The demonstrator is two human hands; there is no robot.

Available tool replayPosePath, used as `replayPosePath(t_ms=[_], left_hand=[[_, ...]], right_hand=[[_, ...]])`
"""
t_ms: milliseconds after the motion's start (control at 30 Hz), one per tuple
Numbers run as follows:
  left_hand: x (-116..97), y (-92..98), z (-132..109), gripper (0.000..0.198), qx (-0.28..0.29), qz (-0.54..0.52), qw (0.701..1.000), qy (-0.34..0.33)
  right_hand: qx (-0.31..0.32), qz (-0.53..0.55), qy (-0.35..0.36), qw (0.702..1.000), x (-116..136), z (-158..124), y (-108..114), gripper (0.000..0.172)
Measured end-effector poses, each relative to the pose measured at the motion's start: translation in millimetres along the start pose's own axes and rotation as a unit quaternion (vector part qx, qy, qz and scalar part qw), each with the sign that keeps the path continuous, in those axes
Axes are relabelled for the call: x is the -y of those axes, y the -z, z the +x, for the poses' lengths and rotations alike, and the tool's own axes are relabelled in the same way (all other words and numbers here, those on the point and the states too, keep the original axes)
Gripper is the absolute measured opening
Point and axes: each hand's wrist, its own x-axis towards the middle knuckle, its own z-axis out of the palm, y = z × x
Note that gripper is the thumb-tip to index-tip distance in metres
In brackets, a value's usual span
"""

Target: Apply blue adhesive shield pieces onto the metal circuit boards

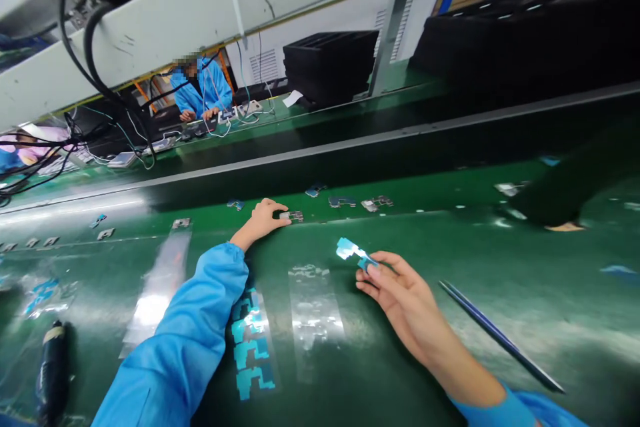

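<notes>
Thumb and index finger of my left hand (263,221) close on the edge of a small silver metal plate (296,216), which lies on the green belt (410,197). In front of my body, my right hand (400,297) pinches a shiny blue adhesive film piece (349,249) and holds it above the work surface. A strip of similar blue film pieces (250,353) lies beside my left forearm. Between the hands there is a clear backing sheet (315,313) with cut outlines. Tweezers (500,333) rest to the right of my right hand.
Several small plates, including a grey-blue one (342,202), lie along the belt. At the left are a clear plastic strip (163,290) and a dark electric screwdriver (53,367). Black trays (330,67) and a co-worker in blue (215,83) are beyond. A dark sleeve (570,180) reaches in at right.
</notes>
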Motion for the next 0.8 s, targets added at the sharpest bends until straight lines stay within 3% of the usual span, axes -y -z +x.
replayPosePath(t_ms=[100,267,400,500,567,667,800], left_hand=[[6.4,-3.4,15.0,0.039,0.031,-0.020,0.999,-0.008],[-1.7,-2.9,22.1,0.030,0.017,-0.092,0.995,-0.027],[-21.7,-8.8,27.9,0.031,0.002,-0.205,0.978,-0.024],[-46.3,-20.7,24.3,0.053,0.000,-0.317,0.948,0.000],[-64.5,-30.1,9.7,0.063,0.017,-0.385,0.923,0.020],[-86.5,-42.5,-32.0,0.057,0.068,-0.458,0.885,0.054],[-98.9,-54.1,-92.3,0.057,0.124,-0.571,0.802,0.124]], right_hand=[[-0.001,0.009,-0.008,1.000,-2.2,6.6,4.4,0.037],[-0.038,0.057,-0.021,0.997,-0.2,19.8,10.9,0.036],[-0.055,0.057,-0.013,0.997,5.5,23.8,12.1,0.047],[-0.060,0.055,-0.009,0.997,9.7,25.8,15.2,0.045],[-0.072,0.056,-0.002,0.996,12.6,27.8,19.7,0.041],[-0.092,0.061,0.001,0.994,16.5,29.6,26.2,0.040],[-0.074,0.019,-0.013,0.997,17.2,25.5,25.0,0.040]])
